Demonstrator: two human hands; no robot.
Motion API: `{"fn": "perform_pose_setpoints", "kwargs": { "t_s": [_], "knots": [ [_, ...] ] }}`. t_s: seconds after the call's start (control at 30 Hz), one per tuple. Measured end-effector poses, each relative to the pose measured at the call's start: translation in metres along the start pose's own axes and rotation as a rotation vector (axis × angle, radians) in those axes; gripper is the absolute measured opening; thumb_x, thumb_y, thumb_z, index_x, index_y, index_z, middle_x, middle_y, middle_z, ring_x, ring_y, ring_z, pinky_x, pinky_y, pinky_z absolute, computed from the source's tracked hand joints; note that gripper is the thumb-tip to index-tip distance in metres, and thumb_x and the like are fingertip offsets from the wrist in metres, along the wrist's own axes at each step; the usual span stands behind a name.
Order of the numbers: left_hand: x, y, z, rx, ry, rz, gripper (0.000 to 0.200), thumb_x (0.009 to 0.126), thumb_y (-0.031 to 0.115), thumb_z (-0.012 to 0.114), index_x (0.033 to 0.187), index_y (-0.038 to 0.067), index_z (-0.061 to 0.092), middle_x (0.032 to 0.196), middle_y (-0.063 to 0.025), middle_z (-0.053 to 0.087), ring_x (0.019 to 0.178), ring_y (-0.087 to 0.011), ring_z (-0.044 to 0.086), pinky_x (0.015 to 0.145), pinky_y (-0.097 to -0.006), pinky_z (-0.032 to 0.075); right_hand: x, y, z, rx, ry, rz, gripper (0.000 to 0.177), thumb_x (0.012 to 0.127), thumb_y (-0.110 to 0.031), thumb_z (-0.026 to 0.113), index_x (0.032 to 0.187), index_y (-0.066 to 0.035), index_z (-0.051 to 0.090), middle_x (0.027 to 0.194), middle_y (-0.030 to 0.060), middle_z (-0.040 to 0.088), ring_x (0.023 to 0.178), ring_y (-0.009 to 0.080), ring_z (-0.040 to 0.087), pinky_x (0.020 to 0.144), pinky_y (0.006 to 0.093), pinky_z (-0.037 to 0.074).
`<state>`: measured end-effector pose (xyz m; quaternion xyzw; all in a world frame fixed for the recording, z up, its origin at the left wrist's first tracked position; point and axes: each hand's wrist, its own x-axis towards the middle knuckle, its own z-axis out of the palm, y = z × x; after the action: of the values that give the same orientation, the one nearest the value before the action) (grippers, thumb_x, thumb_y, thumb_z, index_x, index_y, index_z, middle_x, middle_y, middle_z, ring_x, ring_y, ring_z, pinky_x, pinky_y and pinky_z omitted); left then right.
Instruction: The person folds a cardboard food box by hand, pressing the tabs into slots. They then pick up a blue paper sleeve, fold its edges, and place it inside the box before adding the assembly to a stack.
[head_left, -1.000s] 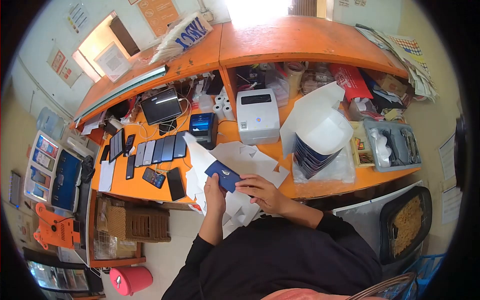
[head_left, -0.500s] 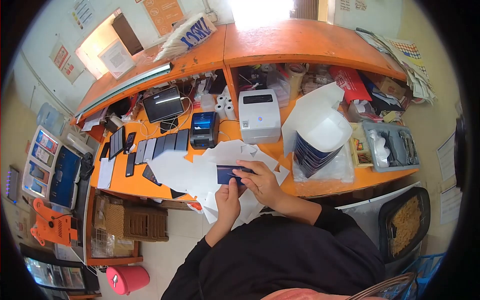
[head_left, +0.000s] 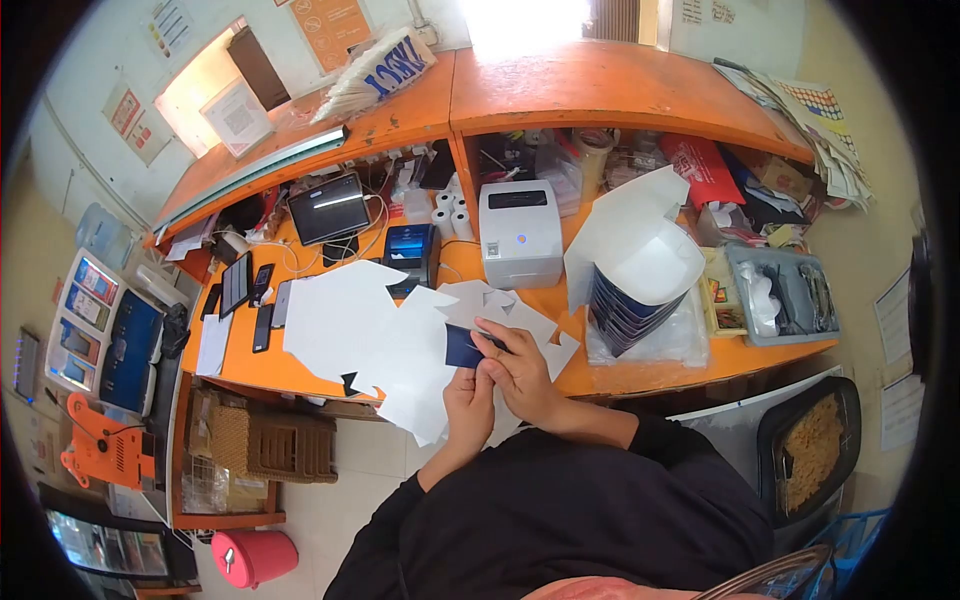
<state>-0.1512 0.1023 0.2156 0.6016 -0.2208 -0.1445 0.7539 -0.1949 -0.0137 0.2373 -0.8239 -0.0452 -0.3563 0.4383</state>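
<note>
A white sheet of card (head_left: 350,320) with a dark blue panel (head_left: 461,347) at its right end was held above the front of an orange desk (head_left: 590,376), its white part spread out toward the left. The lower edge of the panel was pinched by the left hand (head_left: 468,402), whose fingers were mostly hidden underneath. The panel's right end was gripped by the right hand (head_left: 527,375), its fingers laid across the top and bunched close together, so that little gap was left in either grip. Whether the panel was creased beneath the fingers could not be told.

Beneath the panel and to its right, more white sheets (head_left: 520,318) were seen spread on the desk. Behind them were placed a white printer (head_left: 521,240), a small dark printer (head_left: 411,248) and a tablet (head_left: 328,210). To the right, a nested stack of blue-and-white cartons (head_left: 637,315) was set on clear plastic (head_left: 680,348), near a grey tray (head_left: 795,338). On the floor, a pink bucket (head_left: 268,560) was seen.
</note>
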Motion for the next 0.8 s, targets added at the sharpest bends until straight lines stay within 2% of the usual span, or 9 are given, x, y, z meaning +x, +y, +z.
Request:
{"fn": "perform_pose_setpoints", "kwargs": {
  "t_s": [0.1, 0.23, 0.33, 0.43, 0.57, 0.6, 0.7, 0.73, 0.8],
  "knots": [
    [0.001, 0.010, -0.001, 0.049, -0.017, -0.023, 0.028, 0.104, 0.016, 0.048, 0.121, -0.004, 0.059, 0.103, -0.0050, 0.066, 0.093, -0.0130, 0.061, 0.084, -0.0261, 0.048, -0.003, 0.000, 0.004, -0.027, -0.015, 0.001, 0.041, 0.102, -0.017, 0.046, 0.138, 0.001, 0.053, 0.148, 0.0158, 0.042, 0.118, 0.0330, 0.047, 0.105, 0.0388, 0.036],
    [0.006, 0.009, -0.001, 0.365, -0.089, 0.389, 0.029, 0.103, 0.016, 0.045, 0.120, -0.004, 0.057, 0.101, -0.0075, 0.066, 0.090, -0.0153, 0.061, 0.084, -0.0270, 0.047, -0.012, 0.005, 0.001, -0.103, -0.050, -0.089, 0.047, 0.104, -0.013, 0.037, 0.148, 0.002, 0.037, 0.148, 0.0170, 0.038, 0.114, 0.0289, 0.051, 0.099, 0.0351, 0.043],
    [0.001, 0.013, -0.010, 0.182, 0.031, 0.186, 0.025, 0.102, 0.018, 0.047, 0.111, -0.002, 0.060, 0.086, -0.0073, 0.065, 0.077, -0.0155, 0.060, 0.074, -0.0279, 0.048, -0.017, 0.009, 0.003, 0.480, -0.007, 0.227, 0.052, 0.105, -0.014, 0.036, 0.154, -0.003, 0.025, 0.137, 0.0167, 0.043, 0.103, 0.0212, 0.056, 0.086, 0.0277, 0.050],
    [0.001, 0.005, -0.046, 0.491, -0.129, 0.066, 0.024, 0.101, 0.019, 0.049, 0.102, -0.001, 0.061, 0.071, -0.0075, 0.059, 0.064, -0.0149, 0.056, 0.062, -0.0298, 0.045, -0.004, 0.031, -0.006, 0.473, -0.091, 0.405, 0.058, 0.105, -0.014, 0.037, 0.157, -0.009, 0.014, 0.124, 0.0140, 0.046, 0.093, 0.0150, 0.057, 0.075, 0.0206, 0.052],
    [-0.008, -0.016, -0.061, 0.613, -0.202, -0.002, 0.027, 0.100, 0.023, 0.053, 0.093, -0.001, 0.062, 0.061, -0.0104, 0.053, 0.056, -0.0149, 0.053, 0.055, -0.0310, 0.042, -0.003, 0.107, 0.006, -0.038, -0.092, -0.016, 0.047, 0.103, -0.012, 0.042, 0.150, -0.013, 0.041, 0.114, 0.0103, 0.047, 0.089, 0.0150, 0.055, 0.074, 0.0253, 0.049],
    [-0.011, -0.023, -0.061, 0.570, -0.179, -0.012, 0.027, 0.099, 0.025, 0.056, 0.095, 0.000, 0.064, 0.062, -0.0115, 0.057, 0.056, -0.0180, 0.056, 0.055, -0.0325, 0.044, -0.001, 0.099, 0.008, 0.083, -0.005, 0.126, 0.033, 0.097, -0.011, 0.056, 0.129, -0.009, 0.063, 0.105, 0.0078, 0.051, 0.083, 0.0145, 0.054, 0.072, 0.0275, 0.046],
    [-0.017, -0.038, -0.064, 0.603, -0.222, -0.107, 0.026, 0.098, 0.026, 0.057, 0.100, 0.001, 0.065, 0.066, -0.0127, 0.062, 0.058, -0.0198, 0.060, 0.057, -0.0339, 0.046, 0.004, 0.077, -0.010, 0.238, -0.289, 0.247, 0.019, 0.087, -0.011, 0.070, 0.105, -0.006, 0.073, 0.093, 0.0043, 0.054, 0.080, 0.0135, 0.054, 0.071, 0.0268, 0.046],
    [-0.016, -0.029, -0.062, 0.676, -0.256, -0.173, 0.026, 0.097, 0.026, 0.058, 0.103, 0.002, 0.066, 0.069, -0.0131, 0.065, 0.060, -0.0202, 0.062, 0.059, -0.0340, 0.048, 0.007, 0.067, -0.010, 0.257, -0.270, 0.280, 0.007, 0.079, -0.008, 0.077, 0.084, -0.004, 0.074, 0.085, 0.0029, 0.056, 0.076, 0.0138, 0.058, 0.068, 0.0274, 0.046],
    [-0.015, -0.030, -0.060, 0.685, -0.248, -0.189, 0.027, 0.096, 0.028, 0.060, 0.103, 0.002, 0.066, 0.069, -0.0125, 0.065, 0.061, -0.0198, 0.062, 0.060, -0.0337, 0.048, 0.002, 0.057, -0.010, 0.100, -0.192, 0.192, 0.008, 0.078, -0.008, 0.076, 0.085, -0.005, 0.073, 0.085, 0.0047, 0.057, 0.075, 0.0157, 0.060, 0.066, 0.0284, 0.047]
  ]
}}
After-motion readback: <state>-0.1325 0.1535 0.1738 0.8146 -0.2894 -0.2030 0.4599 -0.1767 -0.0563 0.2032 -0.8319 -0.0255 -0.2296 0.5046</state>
